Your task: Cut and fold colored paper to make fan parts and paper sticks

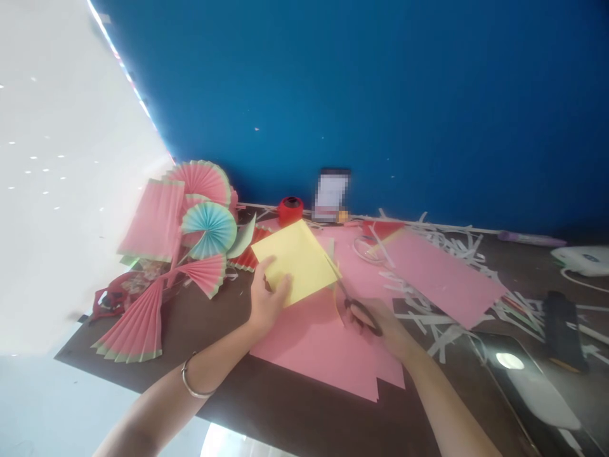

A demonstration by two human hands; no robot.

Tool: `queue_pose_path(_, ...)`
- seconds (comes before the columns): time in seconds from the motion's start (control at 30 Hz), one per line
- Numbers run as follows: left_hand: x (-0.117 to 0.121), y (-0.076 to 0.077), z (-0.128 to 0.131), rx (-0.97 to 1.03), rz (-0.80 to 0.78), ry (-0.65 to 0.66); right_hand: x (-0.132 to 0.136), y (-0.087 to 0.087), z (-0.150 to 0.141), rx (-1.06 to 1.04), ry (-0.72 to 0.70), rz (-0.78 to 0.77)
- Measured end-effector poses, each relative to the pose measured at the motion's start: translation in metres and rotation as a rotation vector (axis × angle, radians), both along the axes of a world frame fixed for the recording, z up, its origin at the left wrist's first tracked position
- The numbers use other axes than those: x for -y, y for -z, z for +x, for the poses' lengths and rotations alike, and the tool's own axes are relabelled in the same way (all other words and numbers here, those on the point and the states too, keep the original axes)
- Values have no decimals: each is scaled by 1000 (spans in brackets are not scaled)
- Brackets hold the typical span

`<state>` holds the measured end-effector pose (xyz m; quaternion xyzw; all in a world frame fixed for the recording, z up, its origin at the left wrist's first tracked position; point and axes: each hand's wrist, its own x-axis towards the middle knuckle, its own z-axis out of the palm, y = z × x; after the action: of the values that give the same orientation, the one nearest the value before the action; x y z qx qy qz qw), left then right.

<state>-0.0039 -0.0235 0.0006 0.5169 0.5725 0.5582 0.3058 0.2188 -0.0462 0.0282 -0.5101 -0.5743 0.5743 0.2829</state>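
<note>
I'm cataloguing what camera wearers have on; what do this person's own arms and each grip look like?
The left arm wears a slim, rounded, silver-coloured bangle on the forearm. The right arm shows no jewellery. Neither has a sleeve in view. The left grip and right grip are ungloved, and I can make out no markings or cables on them.

Pink pleated paper fans [133,324] crowding the left end of this dark brown bench [285,406]! Pink sheets [309,349] flat by the middle of the front edge, a round red object [290,211] at the back edge, and over right, white paper strips [440,336] everywhere, a purple pen [533,239] along the back, a glossy dark phone [518,381] nearer the front.
</note>
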Motion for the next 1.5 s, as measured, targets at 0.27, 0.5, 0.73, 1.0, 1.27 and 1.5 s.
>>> queue_pose_path(0.27, -1, 2, 0, 13, -15, 3, -1, -1, 0, -34, -25, -33)
queue_pose_path(0.5, 0, 2, 0, -14, 1, 6, -1, 1, 0, -4, -30, -24)
queue_pose_path(0.73, 0, 1, -1, 10, 0, 24, -1, 3, 1, -13, -24, -8)
queue_pose_path(1.0, -1, 1, 0, 26, 5, 10, -3, 2, 3, -6, -36, 71)
queue_pose_path(1.27, -1, 1, 0, 63, 7, 8, -3, -1, 1, -26, -30, 62)
queue_pose_path(1.5, -2, 2, -1, 14, 24, -3, -3, -2, 1, 16, -14, 39)
